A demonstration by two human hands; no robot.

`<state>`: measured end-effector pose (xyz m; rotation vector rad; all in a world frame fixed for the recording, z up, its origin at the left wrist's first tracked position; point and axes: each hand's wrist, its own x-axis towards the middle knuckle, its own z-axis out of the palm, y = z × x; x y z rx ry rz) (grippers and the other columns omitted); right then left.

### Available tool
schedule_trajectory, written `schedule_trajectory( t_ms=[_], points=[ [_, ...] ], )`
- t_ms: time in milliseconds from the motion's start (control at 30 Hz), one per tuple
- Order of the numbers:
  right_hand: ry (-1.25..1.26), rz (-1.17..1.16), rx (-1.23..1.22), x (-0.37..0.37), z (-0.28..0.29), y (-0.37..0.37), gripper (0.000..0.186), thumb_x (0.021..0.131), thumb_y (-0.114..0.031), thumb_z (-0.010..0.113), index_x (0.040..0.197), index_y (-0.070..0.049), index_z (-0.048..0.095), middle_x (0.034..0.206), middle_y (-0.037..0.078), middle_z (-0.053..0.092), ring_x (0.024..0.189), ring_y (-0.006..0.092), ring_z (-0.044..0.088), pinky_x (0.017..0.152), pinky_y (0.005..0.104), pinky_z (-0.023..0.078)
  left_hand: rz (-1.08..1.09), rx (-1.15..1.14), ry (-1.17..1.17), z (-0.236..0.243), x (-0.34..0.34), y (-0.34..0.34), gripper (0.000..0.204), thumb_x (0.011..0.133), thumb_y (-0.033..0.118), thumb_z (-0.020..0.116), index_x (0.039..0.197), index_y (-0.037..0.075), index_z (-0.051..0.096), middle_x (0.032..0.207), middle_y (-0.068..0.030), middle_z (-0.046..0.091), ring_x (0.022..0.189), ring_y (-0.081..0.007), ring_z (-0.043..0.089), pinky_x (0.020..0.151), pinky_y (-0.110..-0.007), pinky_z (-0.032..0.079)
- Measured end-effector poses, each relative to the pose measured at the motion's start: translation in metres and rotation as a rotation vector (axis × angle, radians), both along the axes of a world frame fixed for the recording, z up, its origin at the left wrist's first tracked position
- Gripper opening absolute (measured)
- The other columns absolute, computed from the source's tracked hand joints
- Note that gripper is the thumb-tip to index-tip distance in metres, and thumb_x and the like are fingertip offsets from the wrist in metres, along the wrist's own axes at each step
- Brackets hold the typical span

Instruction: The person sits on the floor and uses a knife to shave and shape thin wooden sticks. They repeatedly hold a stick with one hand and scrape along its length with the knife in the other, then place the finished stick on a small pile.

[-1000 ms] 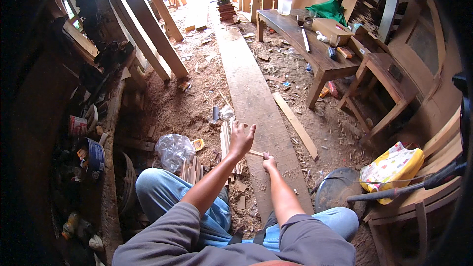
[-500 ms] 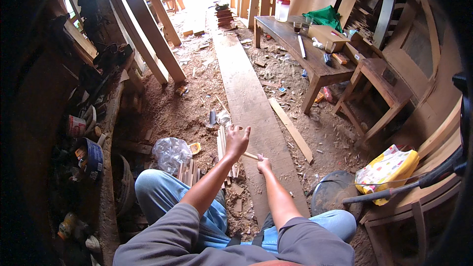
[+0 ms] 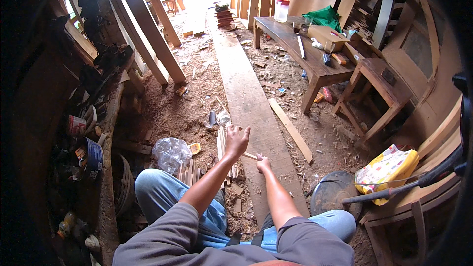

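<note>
My right hand (image 3: pixel 264 164) is closed around one end of a thin, pale wooden strip (image 3: pixel 251 156). The strip slants up and left from these fingers, and its far end is lost behind the heel of my left hand (image 3: pixel 237 141). That left hand is held above the left edge of a long board, its fingers curled and its thumb pointing forward. Whatever it grips is hidden from this view. Beneath both hands the long, dusty wooden board (image 3: pixel 253 103) runs away from me. More narrow wooden strips (image 3: pixel 221 140) lie bundled beside my left forearm.
A loose slat (image 3: pixel 290 130) lies right of the board. At the far right stand a wooden table (image 3: pixel 281 32) and a stool (image 3: pixel 384 81). A clear plastic bag (image 3: pixel 171 153) rests on the shavings at left. A yellow patterned bag (image 3: pixel 387 175) sits near right, by a round disc (image 3: pixel 332 192).
</note>
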<state>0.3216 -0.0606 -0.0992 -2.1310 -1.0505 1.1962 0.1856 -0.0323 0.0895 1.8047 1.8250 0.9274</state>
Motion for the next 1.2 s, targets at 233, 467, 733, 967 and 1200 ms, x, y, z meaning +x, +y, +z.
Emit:
schedule_trajectory(
  t_ms=[233,467,733,967,1200],
  points=[
    [0.003,0.007,-0.101,0.001,0.009,0.003,0.035,0.094,-0.039,0.053,0.121,-0.020,0.067,0.095,0.019,0.071,0.079,0.0298,0.070,0.064,0.0404,0.054,0.003,-0.003,0.001,-0.002,-0.002,0.001,0.058,0.094,0.049,0.054,0.113,-0.005,0.061,0.136,-0.0313,0.040,0.127,-0.0421,0.044,0.106,-0.046,0.037],
    [-0.020,0.051,-0.101,0.002,0.017,-0.001,0.032,0.095,-0.033,0.049,0.123,-0.027,0.065,0.098,0.019,0.070,0.080,0.0305,0.070,0.066,0.0414,0.054,0.020,0.042,-0.031,-0.004,-0.001,0.001,0.053,0.093,0.046,0.056,0.107,-0.004,0.063,0.130,-0.0299,0.046,0.124,-0.0421,0.045,0.105,-0.046,0.037],
    [-0.035,0.331,-0.092,0.002,0.059,0.013,0.030,0.094,-0.027,0.049,0.116,-0.023,0.069,0.089,0.018,0.069,0.070,0.0279,0.067,0.062,0.0400,0.053,0.035,0.042,-0.075,-0.003,0.008,0.000,0.054,0.092,0.046,0.057,0.111,-0.004,0.062,0.132,-0.0305,0.046,0.126,-0.0433,0.045,0.105,-0.047,0.037],
    [0.042,0.783,0.140,-0.007,0.128,0.042,0.037,0.086,-0.033,0.066,0.103,-0.001,0.070,0.075,0.012,0.066,0.059,0.0194,0.060,0.054,0.0377,0.052,0.078,0.030,-0.057,-0.006,0.007,0.006,0.054,0.093,0.046,0.056,0.112,-0.004,0.062,0.133,-0.0308,0.044,0.125,-0.0434,0.045,0.105,-0.046,0.038],
    [-0.274,0.659,0.071,-0.023,0.138,0.012,0.034,0.089,-0.024,0.062,0.116,-0.006,0.068,0.111,0.025,0.064,0.103,0.0336,0.064,0.086,0.0403,0.051,0.061,0.065,-0.032,-0.013,0.000,0.001,0.054,0.093,0.046,0.056,0.115,-0.004,0.060,0.133,-0.0311,0.043,0.123,-0.0449,0.046,0.104,-0.047,0.039]
  ],
)
